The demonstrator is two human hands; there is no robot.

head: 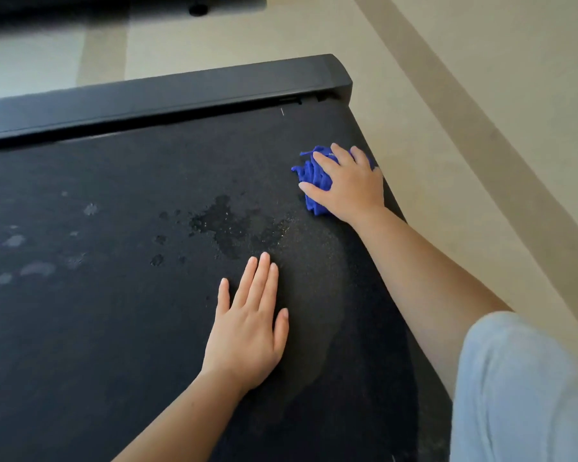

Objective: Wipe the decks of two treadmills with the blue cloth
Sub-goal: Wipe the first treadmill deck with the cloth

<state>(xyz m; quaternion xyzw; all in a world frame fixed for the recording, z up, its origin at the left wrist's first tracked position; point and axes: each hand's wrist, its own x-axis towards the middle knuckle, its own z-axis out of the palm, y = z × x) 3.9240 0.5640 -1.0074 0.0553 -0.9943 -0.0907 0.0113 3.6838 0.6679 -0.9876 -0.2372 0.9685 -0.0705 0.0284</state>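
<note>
Black treadmill deck (114,311), right hand (351,188) grip pressing bunched blue cloth (309,176), left hand (247,331) seemingly flat

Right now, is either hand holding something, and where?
The right hand presses the bunched blue cloth from above; the left hand lies flat, empty.
</note>
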